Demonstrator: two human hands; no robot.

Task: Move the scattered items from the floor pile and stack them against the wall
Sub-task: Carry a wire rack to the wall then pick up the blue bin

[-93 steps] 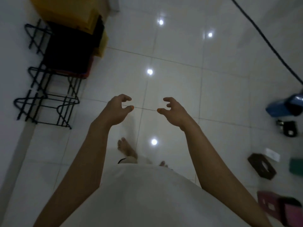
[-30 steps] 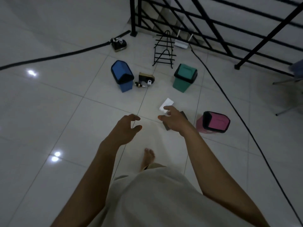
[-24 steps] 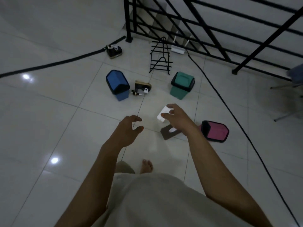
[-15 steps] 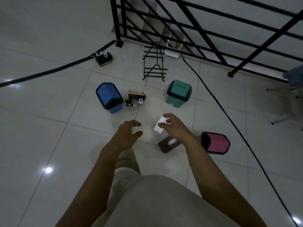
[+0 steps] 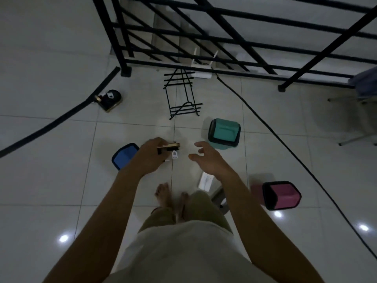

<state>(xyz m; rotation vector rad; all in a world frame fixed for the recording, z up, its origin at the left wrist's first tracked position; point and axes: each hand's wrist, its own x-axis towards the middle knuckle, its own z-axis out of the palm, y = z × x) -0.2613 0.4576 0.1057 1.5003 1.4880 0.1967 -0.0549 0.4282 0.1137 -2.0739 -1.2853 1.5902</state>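
Scattered items lie on the white tiled floor in front of me. My left hand (image 5: pixel 151 156) reaches down to a small black and gold item (image 5: pixel 170 147) with a white tag, and its fingers curl round the item's left end. I cannot tell whether the item is off the floor. My right hand (image 5: pixel 206 158) hovers beside it, fingers loosely spread and holding nothing. A blue bin (image 5: pixel 123 157) lies partly behind my left hand. A teal bin (image 5: pixel 224 133) stands beyond my right hand. A pink bin (image 5: pixel 282 195) lies at the right.
A black wire rack (image 5: pixel 183 94) stands ahead, with a white router (image 5: pixel 202 73) by the black stair railing (image 5: pixel 224 64). A second black and gold item (image 5: pixel 110 100) lies at the left. A white flat piece (image 5: pixel 206 180) sits under my right forearm. Black cables (image 5: pixel 285 148) cross the floor.
I have stepped closer to the pile and the view tilted down. My left hand dropped onto the black and gold item. My right hand moved past the white piece, still holding nothing.
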